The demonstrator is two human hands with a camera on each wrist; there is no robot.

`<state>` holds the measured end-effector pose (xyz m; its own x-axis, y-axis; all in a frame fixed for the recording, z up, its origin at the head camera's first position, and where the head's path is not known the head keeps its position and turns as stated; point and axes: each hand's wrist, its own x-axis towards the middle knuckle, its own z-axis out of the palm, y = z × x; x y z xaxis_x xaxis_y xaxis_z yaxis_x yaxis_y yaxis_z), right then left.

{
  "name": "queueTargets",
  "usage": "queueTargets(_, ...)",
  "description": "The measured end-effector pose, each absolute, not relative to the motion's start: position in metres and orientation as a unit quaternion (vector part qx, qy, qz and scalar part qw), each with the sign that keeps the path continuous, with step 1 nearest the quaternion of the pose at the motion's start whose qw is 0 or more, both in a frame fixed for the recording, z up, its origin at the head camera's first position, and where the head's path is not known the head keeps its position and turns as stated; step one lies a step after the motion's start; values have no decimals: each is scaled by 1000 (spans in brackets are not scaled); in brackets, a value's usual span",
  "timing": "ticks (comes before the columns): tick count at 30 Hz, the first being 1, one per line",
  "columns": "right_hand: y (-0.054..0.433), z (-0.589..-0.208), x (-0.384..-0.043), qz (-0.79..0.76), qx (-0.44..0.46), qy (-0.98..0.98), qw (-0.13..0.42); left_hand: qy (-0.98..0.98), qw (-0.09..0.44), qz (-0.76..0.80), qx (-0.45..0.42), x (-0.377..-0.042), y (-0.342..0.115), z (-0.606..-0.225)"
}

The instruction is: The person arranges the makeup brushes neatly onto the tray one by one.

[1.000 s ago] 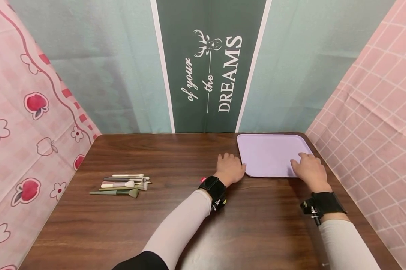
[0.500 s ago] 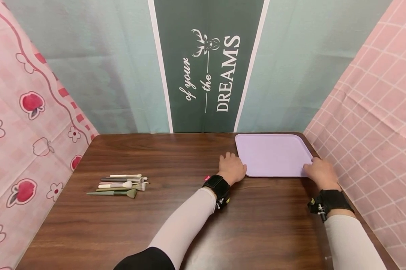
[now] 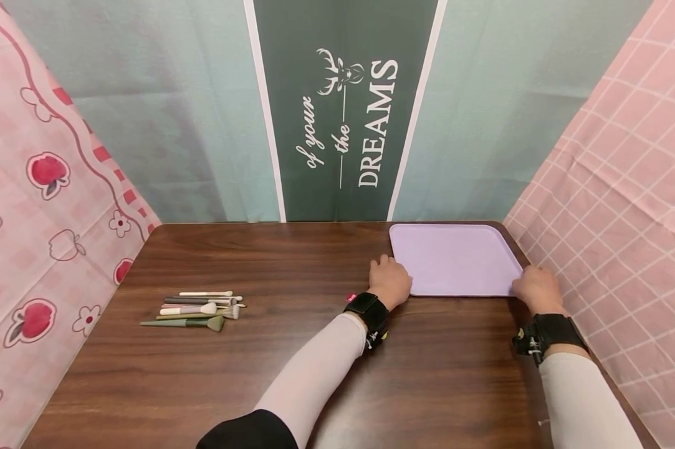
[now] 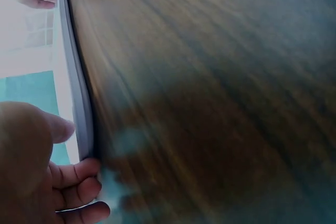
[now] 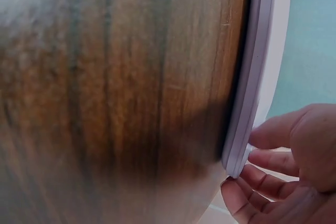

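Observation:
A flat lavender tray (image 3: 455, 259) with rounded corners lies at the back right of the wooden table. My left hand (image 3: 390, 282) grips its near left corner. In the left wrist view the thumb (image 4: 62, 128) lies over the rim, while the other fingers curl at the outer side of the corner, low by the tabletop. At the near right corner my right hand (image 3: 538, 290) pinches the tray edge (image 5: 252, 77). Its thumb (image 5: 275, 131) presses the upper rim and its fingertips are curled around the corner from outside and below.
Several makeup brushes (image 3: 194, 310) lie in a loose pile on the left of the table (image 3: 292, 262). A pink gridded cloth (image 3: 601, 206) stands close beside my right hand. Green curtain-like cloth (image 3: 214, 125) hangs behind the table, and an apple-patterned cloth (image 3: 51, 218) at left.
My right hand has moved right, from over the tray's near edge to its near right corner, and closed on it. The left hand stays at the left corner.

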<state>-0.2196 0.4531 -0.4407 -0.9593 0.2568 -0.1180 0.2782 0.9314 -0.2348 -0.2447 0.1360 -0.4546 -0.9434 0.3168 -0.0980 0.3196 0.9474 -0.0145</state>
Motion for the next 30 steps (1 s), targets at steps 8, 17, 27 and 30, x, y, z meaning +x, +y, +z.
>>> queueTargets(8, 458, -444, -220, -113, 127, 983, 63, 986, 61, -20, 151, -241, 134, -457)
queueTargets(17, 458, -442, -218, -138, 133, 979, 74, 987, 79, -24, 135, -244, 129, -459)
queueTargets(27, 449, -438, -217, -127, 121, 981, 85, 986, 86, -27, 141, -241, 118, -458)
queueTargets(30, 445, -436, -215, -126, 124, 980, 92, 986, 83, -27, 145, -240, 113, -458)
